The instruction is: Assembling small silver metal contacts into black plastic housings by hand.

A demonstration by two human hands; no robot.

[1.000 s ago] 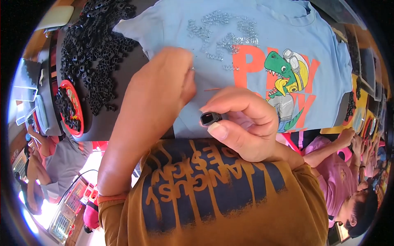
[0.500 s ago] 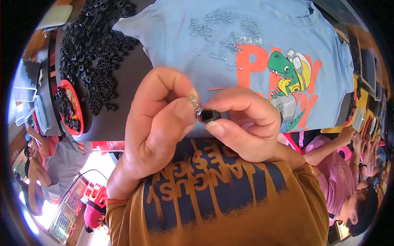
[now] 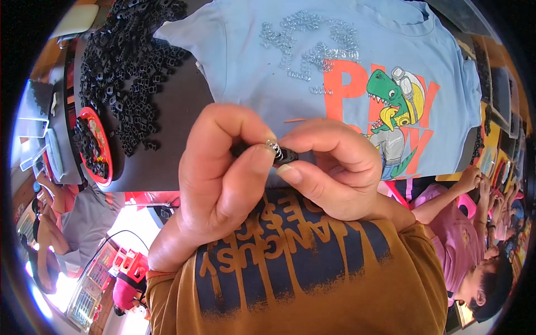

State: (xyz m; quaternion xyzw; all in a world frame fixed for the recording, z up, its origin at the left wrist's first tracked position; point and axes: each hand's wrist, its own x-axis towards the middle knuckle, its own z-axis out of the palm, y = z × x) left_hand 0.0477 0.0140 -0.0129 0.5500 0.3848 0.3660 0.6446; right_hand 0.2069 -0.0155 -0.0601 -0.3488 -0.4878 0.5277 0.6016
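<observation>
My left hand (image 3: pixel 223 173) pinches a small silver coil spring (image 3: pixel 274 147) between thumb and forefinger. Facing it, my right hand (image 3: pixel 340 167) grips a small black plastic part (image 3: pixel 288 157) at its fingertips. The spring's end lies against the black part, and fingers partly cover both. Something dark (image 3: pixel 240 148) shows inside the curl of my left fingers, too hidden to name. Beyond my hands, more coil springs (image 3: pixel 279 42) are scattered over a light blue T-shirt (image 3: pixel 240 72) with a dinosaur print, spread across the table.
A large heap of black plastic parts (image 3: pixel 128 72) covers the left of the dark table (image 3: pixel 167 111). A red tray (image 3: pixel 106 151) at the left edge holds more of them. A thin orange strip (image 3: pixel 295 120) lies just beyond my hands. People sit on both sides.
My left hand has shifted right and slightly nearer me, bringing the spring against the black part. The black part has tilted a little in my right fingers.
</observation>
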